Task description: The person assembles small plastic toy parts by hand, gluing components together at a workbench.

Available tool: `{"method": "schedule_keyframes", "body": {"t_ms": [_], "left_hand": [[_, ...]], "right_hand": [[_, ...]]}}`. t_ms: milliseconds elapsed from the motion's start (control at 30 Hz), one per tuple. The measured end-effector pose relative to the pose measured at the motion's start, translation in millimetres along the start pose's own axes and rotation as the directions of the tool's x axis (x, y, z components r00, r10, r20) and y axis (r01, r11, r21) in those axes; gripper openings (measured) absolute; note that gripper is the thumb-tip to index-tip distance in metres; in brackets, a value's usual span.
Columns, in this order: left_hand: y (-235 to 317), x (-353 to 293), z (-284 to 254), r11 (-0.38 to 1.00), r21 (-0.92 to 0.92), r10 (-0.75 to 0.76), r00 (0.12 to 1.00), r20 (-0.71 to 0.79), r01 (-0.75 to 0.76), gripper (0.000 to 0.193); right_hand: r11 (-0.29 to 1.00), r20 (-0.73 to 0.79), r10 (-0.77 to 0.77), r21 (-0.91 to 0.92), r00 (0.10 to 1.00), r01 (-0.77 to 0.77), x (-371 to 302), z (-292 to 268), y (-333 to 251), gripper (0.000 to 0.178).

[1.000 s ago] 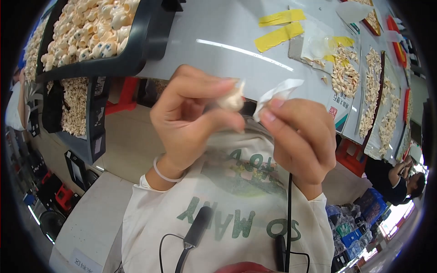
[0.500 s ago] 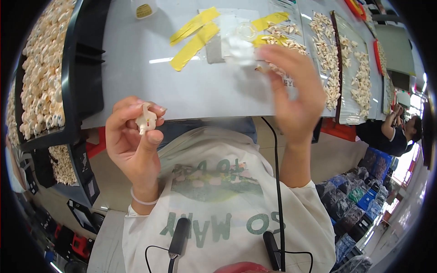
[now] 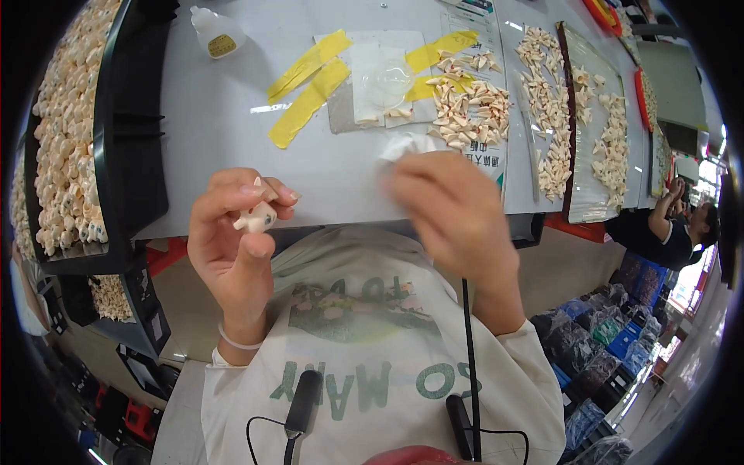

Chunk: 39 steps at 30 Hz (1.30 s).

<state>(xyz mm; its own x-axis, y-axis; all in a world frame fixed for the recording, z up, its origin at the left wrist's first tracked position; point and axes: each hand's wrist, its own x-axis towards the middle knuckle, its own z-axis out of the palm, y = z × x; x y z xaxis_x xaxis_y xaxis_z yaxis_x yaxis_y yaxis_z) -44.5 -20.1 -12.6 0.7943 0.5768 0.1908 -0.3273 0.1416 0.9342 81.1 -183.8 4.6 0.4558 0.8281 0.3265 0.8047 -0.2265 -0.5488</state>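
Observation:
My left hand pinches a small cream figurine piece between thumb and fingertips, above the table's near edge. The piece has a pointed tip and a small dark painted mark. My right hand is blurred by motion, its fingers closed around a crumpled white tissue that sticks out beyond them. Beyond the tissue lies a white pad with a clear round dish on it. Right of the pad, many small pointed cream pieces are heaped.
Yellow tape strips cross the table by the pad. A small white bottle stands at the far left. A black bin of cream pieces borders the left side. Trays of pieces line the right. A black cable hangs before me.
My right hand has come nearer and to the left with the white tissue. In my left hand the figurine piece has turned, showing another side. The view has shifted slightly.

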Motion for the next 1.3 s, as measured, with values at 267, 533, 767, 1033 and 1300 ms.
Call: {"method": "schedule_keyframes", "body": {"t_ms": [267,533,767,1033,1300], "left_hand": [[6.9,5.8,-5.2,0.999,-0.021,0.022,0.995,-0.096,-0.024,0.046],[10.0,3.9,-20.1,0.999,-0.028,-0.044,0.990,-0.133,0.041,0.045],[-2.5,22.9,10.9,0.942,0.263,0.099,0.923,0.371,-0.206,0.028],[3.9,26.8,10.0,0.760,0.598,0.051,0.942,0.333,-0.253,0.028],[6.9,38.0,-21.3,0.698,0.710,0.097,0.994,0.043,-0.099,0.026]], "right_hand": [[0.972,-0.008,-0.173,0.160,0.985,0.172,45.1,34.5,-19.3,0.026],[0.995,-0.432,0.085,0.080,0.898,-0.055,39.6,-28.6,29.1,0.023],[0.790,-0.247,0.493,0.529,0.834,-0.310,114.1,-50.4,88.4,0.025],[0.524,0.020,0.579,0.756,0.815,-0.391,120.6,-46.5,98.6,0.028],[0.497,0.200,0.442,0.757,0.874,-0.424,72.0,-65.7,68.1,0.044]]}}
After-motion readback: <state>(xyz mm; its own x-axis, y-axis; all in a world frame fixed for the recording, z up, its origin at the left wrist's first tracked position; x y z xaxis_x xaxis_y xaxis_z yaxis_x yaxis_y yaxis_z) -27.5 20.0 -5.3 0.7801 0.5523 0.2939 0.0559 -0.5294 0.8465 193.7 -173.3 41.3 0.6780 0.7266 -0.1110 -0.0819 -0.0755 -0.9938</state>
